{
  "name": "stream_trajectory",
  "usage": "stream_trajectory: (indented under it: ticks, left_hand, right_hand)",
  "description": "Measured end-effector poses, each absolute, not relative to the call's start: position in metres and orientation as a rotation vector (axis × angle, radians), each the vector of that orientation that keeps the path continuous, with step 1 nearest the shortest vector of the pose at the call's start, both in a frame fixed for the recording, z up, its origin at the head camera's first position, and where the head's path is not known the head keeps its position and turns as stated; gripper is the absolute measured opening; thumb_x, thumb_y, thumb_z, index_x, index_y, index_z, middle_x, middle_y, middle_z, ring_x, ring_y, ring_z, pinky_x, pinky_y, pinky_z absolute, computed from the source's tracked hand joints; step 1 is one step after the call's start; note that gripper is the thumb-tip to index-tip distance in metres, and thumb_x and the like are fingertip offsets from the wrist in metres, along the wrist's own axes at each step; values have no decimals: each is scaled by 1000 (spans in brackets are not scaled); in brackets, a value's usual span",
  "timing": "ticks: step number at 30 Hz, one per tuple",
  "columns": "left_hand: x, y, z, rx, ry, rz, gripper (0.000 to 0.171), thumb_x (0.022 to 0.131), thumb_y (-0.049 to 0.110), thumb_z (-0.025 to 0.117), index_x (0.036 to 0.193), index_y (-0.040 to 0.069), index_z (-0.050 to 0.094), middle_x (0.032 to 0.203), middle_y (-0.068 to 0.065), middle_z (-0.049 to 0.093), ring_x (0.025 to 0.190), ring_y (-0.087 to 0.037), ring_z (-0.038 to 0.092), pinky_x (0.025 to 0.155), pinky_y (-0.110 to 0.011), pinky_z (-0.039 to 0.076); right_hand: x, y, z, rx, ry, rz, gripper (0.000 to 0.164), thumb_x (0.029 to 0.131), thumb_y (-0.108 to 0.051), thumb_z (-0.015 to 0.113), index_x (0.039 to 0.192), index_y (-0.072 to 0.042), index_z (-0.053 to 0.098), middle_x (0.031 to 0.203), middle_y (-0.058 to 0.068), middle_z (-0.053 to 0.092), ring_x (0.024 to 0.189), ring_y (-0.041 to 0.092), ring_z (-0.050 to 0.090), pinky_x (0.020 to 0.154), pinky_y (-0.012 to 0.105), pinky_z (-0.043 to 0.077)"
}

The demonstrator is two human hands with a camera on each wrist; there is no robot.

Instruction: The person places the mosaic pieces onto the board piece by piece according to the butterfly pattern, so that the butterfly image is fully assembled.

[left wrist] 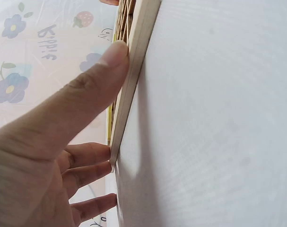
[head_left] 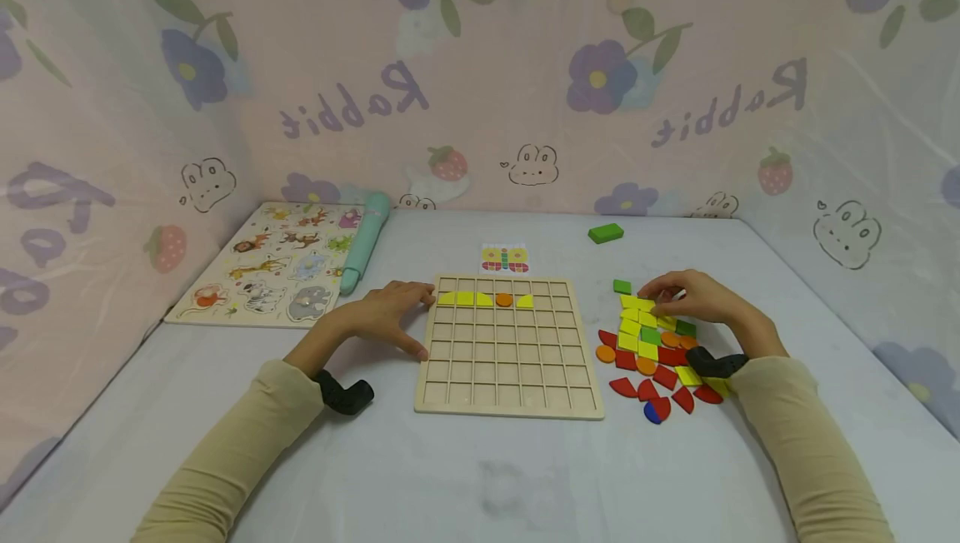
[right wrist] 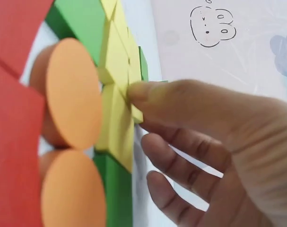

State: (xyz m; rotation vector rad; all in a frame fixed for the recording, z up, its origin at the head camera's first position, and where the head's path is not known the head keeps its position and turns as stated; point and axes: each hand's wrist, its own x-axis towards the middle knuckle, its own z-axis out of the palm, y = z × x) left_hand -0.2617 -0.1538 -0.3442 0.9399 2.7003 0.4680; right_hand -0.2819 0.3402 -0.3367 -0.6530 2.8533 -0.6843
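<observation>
A wooden grid board [head_left: 510,400] lies in the middle of the table. One row holds several yellow pieces [head_left: 465,299] with curved edges and an orange disc [head_left: 504,300]. My left hand [head_left: 382,314] rests along the board's left edge, thumb and fingers spread and touching it; the left wrist view shows the thumb on the board's side [left wrist: 129,80]. To the right lies a pile of coloured pieces. Over its far part, my right hand [head_left: 693,297] pinches a yellow square [right wrist: 137,113] between thumb and forefinger; the forefinger's tip is partly hidden.
A small butterfly pattern card [head_left: 505,258] lies behind the board. A green block [head_left: 606,233] sits at the back right. Left are an animal puzzle board [head_left: 255,264] and a teal stick-shaped object [head_left: 365,243]. Red quarter-circles [head_left: 682,400] and a blue-and-red disc [head_left: 657,410] lie nearest.
</observation>
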Motion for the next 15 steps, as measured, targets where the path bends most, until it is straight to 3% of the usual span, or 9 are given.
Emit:
stream_trajectory:
  ticks: [15]
  left_hand:
    - [-260, -154, -343, 990, 2708, 476, 79, 70, 52, 75, 128, 8, 44, 149, -14, 30, 133, -38, 27, 100, -61, 28]
  right_hand:
    - [-287, 339, -347, -499, 2957, -636, 34, 83, -19, 70, 113, -4, 65, 94, 8, 60, 83, 23, 51, 71, 29, 46]
